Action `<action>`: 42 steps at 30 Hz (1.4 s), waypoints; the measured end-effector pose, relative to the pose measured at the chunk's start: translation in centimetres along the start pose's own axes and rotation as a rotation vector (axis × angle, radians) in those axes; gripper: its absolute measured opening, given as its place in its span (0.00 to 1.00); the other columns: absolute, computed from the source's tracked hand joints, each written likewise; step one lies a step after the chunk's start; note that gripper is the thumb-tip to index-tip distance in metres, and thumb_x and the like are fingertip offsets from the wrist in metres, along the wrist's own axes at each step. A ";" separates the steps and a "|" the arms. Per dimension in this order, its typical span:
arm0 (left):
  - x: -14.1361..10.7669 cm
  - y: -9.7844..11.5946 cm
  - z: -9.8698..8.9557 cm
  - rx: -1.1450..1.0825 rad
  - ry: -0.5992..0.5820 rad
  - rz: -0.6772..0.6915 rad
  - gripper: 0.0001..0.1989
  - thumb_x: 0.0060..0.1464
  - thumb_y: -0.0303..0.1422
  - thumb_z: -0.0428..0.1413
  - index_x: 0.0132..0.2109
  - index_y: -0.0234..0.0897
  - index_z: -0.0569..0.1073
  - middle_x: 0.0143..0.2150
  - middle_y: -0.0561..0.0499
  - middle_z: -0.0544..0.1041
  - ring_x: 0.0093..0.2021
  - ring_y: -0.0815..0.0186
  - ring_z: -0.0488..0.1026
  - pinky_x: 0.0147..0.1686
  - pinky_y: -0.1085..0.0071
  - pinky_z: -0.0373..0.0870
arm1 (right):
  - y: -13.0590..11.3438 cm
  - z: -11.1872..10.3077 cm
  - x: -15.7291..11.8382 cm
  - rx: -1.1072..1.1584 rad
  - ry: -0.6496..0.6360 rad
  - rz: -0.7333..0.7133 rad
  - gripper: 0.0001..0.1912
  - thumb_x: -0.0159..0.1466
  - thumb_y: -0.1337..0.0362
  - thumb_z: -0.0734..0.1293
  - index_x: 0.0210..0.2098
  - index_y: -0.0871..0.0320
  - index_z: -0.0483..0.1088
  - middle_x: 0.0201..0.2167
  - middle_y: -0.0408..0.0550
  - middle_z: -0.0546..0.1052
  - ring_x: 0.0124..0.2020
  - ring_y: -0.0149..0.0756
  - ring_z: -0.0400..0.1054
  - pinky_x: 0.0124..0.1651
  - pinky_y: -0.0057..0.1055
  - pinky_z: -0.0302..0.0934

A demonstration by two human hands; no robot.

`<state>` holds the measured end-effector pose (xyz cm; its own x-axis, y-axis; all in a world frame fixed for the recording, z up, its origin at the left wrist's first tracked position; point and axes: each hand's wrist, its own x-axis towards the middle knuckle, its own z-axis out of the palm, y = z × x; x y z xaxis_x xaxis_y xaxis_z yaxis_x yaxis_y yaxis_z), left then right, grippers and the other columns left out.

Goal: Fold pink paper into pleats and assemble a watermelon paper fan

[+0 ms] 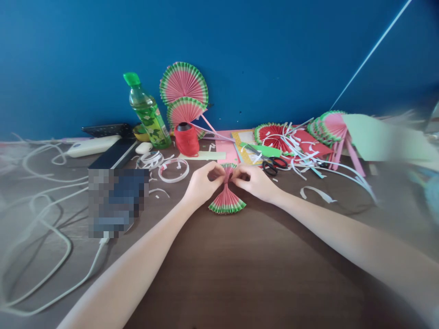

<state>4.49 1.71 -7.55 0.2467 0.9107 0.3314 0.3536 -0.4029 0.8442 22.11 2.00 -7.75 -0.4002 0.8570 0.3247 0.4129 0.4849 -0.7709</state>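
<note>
I see a pleated paper [227, 202], pink with green edges, standing out on the brown table [219, 274] like a bow: narrow at its middle, opened at both ends. The left hand [205, 183] and the right hand [255, 183] come to it from its two sides, fingers pinched on the narrow middle, nearly meeting. Whether some thread passes there also, I cannot tell.

In my opinion, the middle is the weak place. If one hand would loosen too early, the folds could spring open; if the fingers press unevenly, the pleats may slip sideways or the paper may tear.

Behind the paper, a little to its right, lie scissors [275, 165], and beyond these many white strips [291, 137], which could catch on a sleeve or wrist reaching there. Behind it to the left are a tape roll [173, 170], a red spool [187, 140] and, farther, a bottle [151, 119], leaning in my sight. Well to its left there is a cable [68, 292]; an arm that sweeps wide could drag it.
</note>
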 end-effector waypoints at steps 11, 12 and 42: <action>0.5 -0.4 -1.0 -0.291 -0.101 -0.085 0.06 0.46 0.28 0.55 0.32 0.36 0.64 0.29 0.56 0.68 0.31 0.73 0.68 0.37 0.72 0.66 | 0.1 0.3 -0.2 -0.062 -0.026 -0.114 0.08 0.51 0.75 0.62 0.19 0.58 0.61 0.31 0.46 0.67 0.34 0.33 0.63 0.41 0.34 0.57; 0.5 -0.5 -1.1 -0.300 -0.103 -0.090 0.06 0.46 0.28 0.55 0.32 0.37 0.64 0.29 0.56 0.68 0.31 0.73 0.68 0.36 0.72 0.66 | 0.1 0.3 -0.2 -0.062 -0.024 -0.113 0.08 0.51 0.75 0.62 0.20 0.58 0.60 0.31 0.46 0.67 0.34 0.33 0.63 0.40 0.33 0.57; 0.1 -0.2 0.2 0.582 0.112 -0.065 0.16 0.51 0.38 0.53 0.20 0.36 0.65 0.31 0.49 0.66 0.37 0.61 0.63 0.41 0.60 0.61 | 0.2 0.4 0.0 -0.153 0.062 -0.081 0.07 0.56 0.72 0.60 0.27 0.58 0.69 0.29 0.46 0.70 0.34 0.35 0.64 0.41 0.35 0.58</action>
<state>4.63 1.89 -7.75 0.1225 0.9265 0.3559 0.8088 -0.3010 0.5052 21.90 2.03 -8.17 -0.3881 0.8208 0.4191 0.5031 0.5697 -0.6499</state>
